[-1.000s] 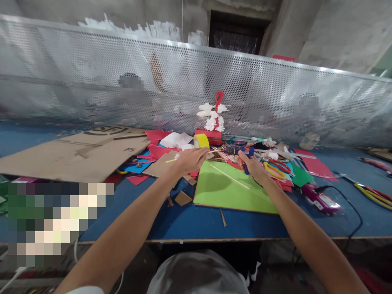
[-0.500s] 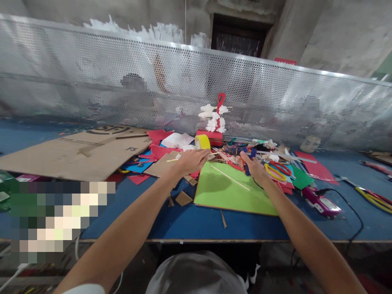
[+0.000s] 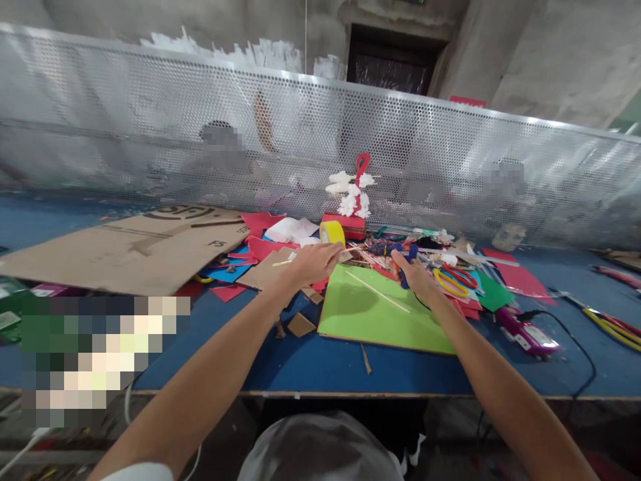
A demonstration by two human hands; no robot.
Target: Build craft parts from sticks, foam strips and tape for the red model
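My left hand (image 3: 316, 262) is closed around a thin pale stick (image 3: 282, 263), which pokes out on both sides of the fingers. Facing it, my right hand (image 3: 414, 272) grips a blue glue gun (image 3: 408, 252) with an orange trigger. The gun's nozzle points left, close to the stick's right end; whether they touch I cannot tell. Below both hands lies a lime-green board (image 3: 370, 314), with another thin stick (image 3: 378, 292) resting across it. Just behind my left hand stands a roll of yellow tape (image 3: 332, 232).
A red stand with white flower-like pieces (image 3: 356, 200) rises by the perforated metal screen (image 3: 290, 133). Cardboard (image 3: 125, 247) covers the left. Paper scraps, yellow-handled scissors (image 3: 451, 282), a purple device (image 3: 528, 334) with a black cable and pliers (image 3: 611, 327) lie rightward. A blurred-out patch hides the lower left.
Very little differs. The glue gun in my right hand has shifted slightly left, nearer the stick; my left hand keeps its place.
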